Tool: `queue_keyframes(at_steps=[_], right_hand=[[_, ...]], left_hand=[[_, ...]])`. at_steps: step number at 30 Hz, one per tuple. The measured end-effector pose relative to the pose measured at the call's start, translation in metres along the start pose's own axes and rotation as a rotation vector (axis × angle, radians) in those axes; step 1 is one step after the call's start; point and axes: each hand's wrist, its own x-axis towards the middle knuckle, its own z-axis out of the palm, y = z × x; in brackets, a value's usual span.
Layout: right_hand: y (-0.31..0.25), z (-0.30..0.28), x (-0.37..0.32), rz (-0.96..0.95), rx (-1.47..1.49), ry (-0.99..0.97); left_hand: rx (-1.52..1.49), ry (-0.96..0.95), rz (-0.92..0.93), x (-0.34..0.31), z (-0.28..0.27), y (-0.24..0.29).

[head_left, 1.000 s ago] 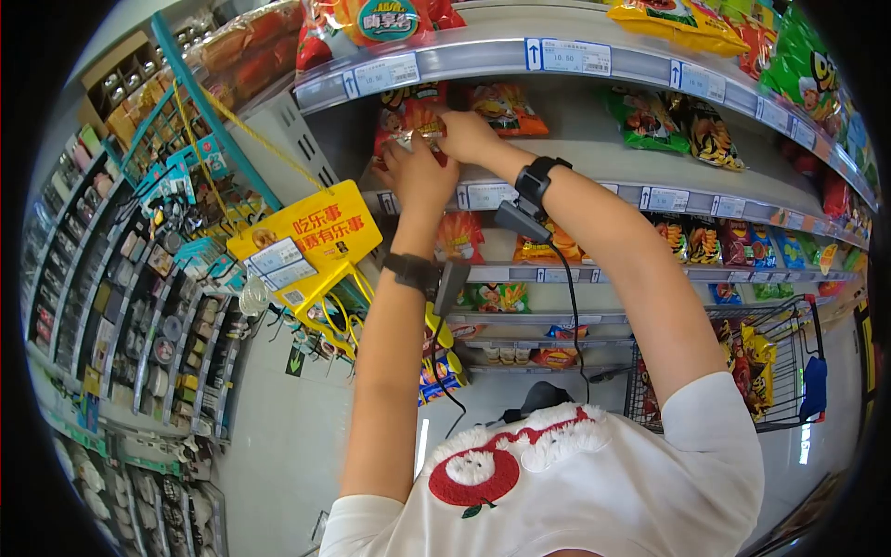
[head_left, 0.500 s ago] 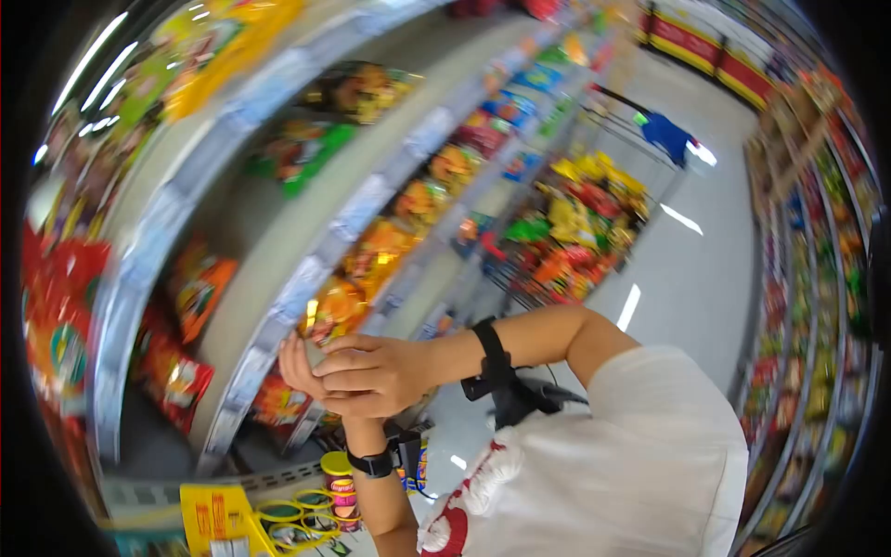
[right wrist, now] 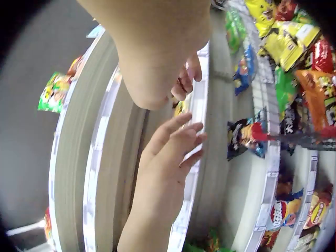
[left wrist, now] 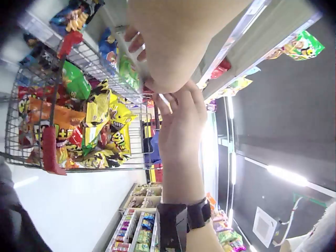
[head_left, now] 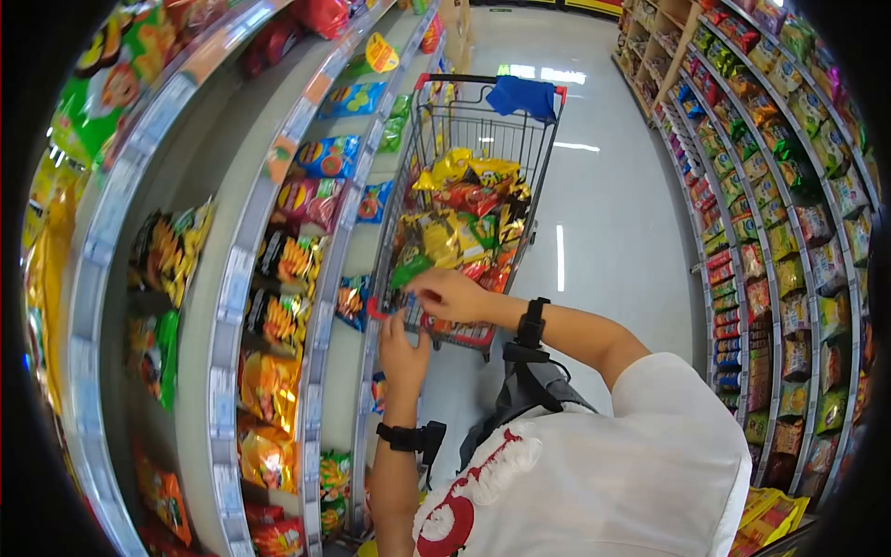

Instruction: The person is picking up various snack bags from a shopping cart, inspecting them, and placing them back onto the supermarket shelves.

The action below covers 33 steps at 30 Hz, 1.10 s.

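runs between tiered pale shelving (head_left: 200, 288) on one side and long stocked racks (head_left: 767, 278) on the other, over a pale, glossy floor (head_left: 608, 251) streaked with reflected light (head_left: 560, 258). passes a wooden shelf unit (head_left: 663, 42) toward the far end. lies under a dark grey ceiling (left wrist: 294, 126) with bright strip lights (left wrist: 287, 176).

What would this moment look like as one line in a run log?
Left hand: open, no item seen; Right hand: open, no item seen; Shopping cart: holds snack bags; Shelves: alongside cart, partly stocked

Bright, seemingly sealed bags (head_left: 450, 237) lie in the cart (head_left: 501, 137).
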Motion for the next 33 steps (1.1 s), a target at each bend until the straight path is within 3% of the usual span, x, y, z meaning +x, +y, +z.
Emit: queue_keyframes(at_steps=[3, 6, 8, 12, 16, 21, 24, 25, 28, 29, 33], right_hand=[[0.063, -0.054, 0.005, 0.217, -0.013, 0.032], [0.171, -0.088, 0.011, 0.316, -0.285, 0.134], [0.210, -0.124, 0.027, 0.512, -0.520, 0.122], [0.286, -0.186, 0.047, 0.652, -0.849, 0.176], [0.327, -0.219, 0.064, 0.847, -0.842, -0.028], [0.364, -0.220, 0.071, 0.918, -0.825, -0.156], [0.375, -0.220, 0.069, 0.923, -0.773, -0.150], [0.377, -0.221, 0.067, 0.919, -0.750, -0.144], [0.374, -0.222, 0.065, 1.026, -0.651, -0.164], [0.374, -0.221, 0.064, 1.037, -0.632, -0.168], [0.388, -0.213, 0.053, 0.970, -0.730, -0.094]], left_hand=[[-0.075, -0.070, -0.080, 0.039, 0.050, -0.005], [-0.150, -0.161, -0.138, 0.093, 0.101, -0.017], [-0.197, -0.234, -0.202, 0.134, 0.129, -0.016], [-0.301, -0.336, -0.367, 0.217, 0.200, -0.031], [-0.250, -0.514, -0.584, 0.279, 0.253, -0.025], [-0.275, -0.660, -0.606, 0.329, 0.298, -0.004], [-0.237, -0.654, -0.593, 0.340, 0.348, -0.011], [-0.368, -0.561, -0.598, 0.344, 0.347, 0.003], [-0.590, -0.432, -0.696, 0.346, 0.400, -0.023], [-0.587, -0.423, -0.752, 0.347, 0.410, -0.025], [-0.646, -0.546, -0.598, 0.353, 0.435, -0.046]])
